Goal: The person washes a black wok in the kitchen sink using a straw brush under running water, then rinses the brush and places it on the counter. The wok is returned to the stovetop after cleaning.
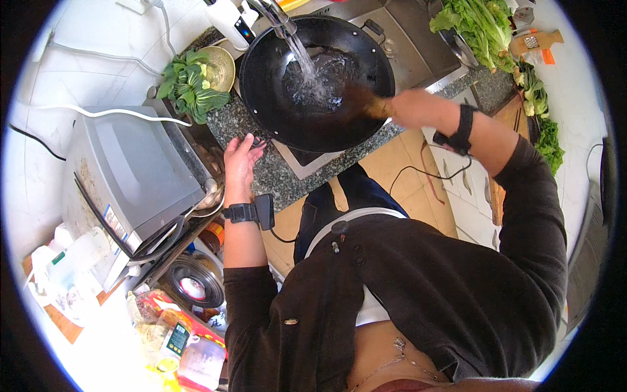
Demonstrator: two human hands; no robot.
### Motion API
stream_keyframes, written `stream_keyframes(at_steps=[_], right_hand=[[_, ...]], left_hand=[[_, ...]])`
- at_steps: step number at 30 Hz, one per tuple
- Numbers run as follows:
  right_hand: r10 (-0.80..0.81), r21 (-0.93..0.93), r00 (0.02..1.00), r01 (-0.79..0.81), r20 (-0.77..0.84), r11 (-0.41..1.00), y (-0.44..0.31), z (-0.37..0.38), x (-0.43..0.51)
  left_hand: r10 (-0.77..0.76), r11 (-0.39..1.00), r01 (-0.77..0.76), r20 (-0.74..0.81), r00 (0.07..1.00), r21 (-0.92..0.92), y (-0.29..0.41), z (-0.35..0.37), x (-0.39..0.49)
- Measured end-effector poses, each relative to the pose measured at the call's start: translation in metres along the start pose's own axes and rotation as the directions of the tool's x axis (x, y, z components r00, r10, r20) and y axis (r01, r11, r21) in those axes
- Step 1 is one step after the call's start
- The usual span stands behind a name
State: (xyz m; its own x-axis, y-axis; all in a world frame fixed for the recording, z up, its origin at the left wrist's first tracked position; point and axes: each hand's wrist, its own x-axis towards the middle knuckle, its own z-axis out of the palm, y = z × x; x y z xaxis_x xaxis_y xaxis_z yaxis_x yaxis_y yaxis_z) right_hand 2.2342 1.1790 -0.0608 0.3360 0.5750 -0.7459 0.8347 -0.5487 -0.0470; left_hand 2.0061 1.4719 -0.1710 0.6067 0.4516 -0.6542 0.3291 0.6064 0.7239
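Note:
A large black wok (274, 112) stands in front of me over the sink and counter edge. Water pours into it from a metal faucet (279, 22). My right hand (416, 108) grips the yellowish handle of a brush or whisk (377, 106), whose head is blurred over the wok's right side. With its fingertips at a small black handle on the wok's lower left rim, my left hand (243, 154) is partly curled around it. The wok's other looped handle (373, 27) points to the upper right, free of my hands.
Leafy greens (191, 88) lean against a bowl (223, 68) at the left. A grey countertop appliance (137, 161) stands nearer, beside shelves of packages. The steel sink (416, 44) extends rightward, with lettuce (477, 29), a grater (534, 42) and more greens (548, 144) beyond. Cables trail from both wrist straps.

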Motion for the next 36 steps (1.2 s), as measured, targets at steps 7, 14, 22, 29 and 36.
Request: stream_keyframes(at_steps=[7, 14, 22, 29, 36], right_hand=[[-0.17, 0.538, 0.985, 0.159, -0.03, 0.828, -0.058, 0.0, 0.042], [0.07, 0.31, 0.983, -0.014, -0.169, 0.951, -0.028, 0.017, 0.044], [0.187, 0.427, 0.944, -0.055, -0.273, 0.902, -0.002, 0.02, 0.003], [0.301, 0.618, 0.877, -0.006, -0.375, 0.786, 0.008, 0.037, -0.026], [0.371, 0.606, 0.856, -0.088, -0.36, 0.791, -0.002, 0.043, -0.058]], left_hand=[[-0.027, 0.999, 0.027, 0.002, 1.0, 0.029, 0.002, 0.0, 0.003], [-0.049, 0.988, 0.05, -0.009, 0.999, 0.144, 0.013, 0.001, -0.008], [0.198, 0.563, -0.202, 0.106, 0.974, 0.802, 0.084, -0.006, 0.009], [0.217, 0.22, -0.661, 0.625, 0.75, 0.717, 0.164, 0.06, 0.037], [0.159, -0.311, -0.722, 0.783, 0.602, 0.618, 0.187, 0.137, 0.121]])
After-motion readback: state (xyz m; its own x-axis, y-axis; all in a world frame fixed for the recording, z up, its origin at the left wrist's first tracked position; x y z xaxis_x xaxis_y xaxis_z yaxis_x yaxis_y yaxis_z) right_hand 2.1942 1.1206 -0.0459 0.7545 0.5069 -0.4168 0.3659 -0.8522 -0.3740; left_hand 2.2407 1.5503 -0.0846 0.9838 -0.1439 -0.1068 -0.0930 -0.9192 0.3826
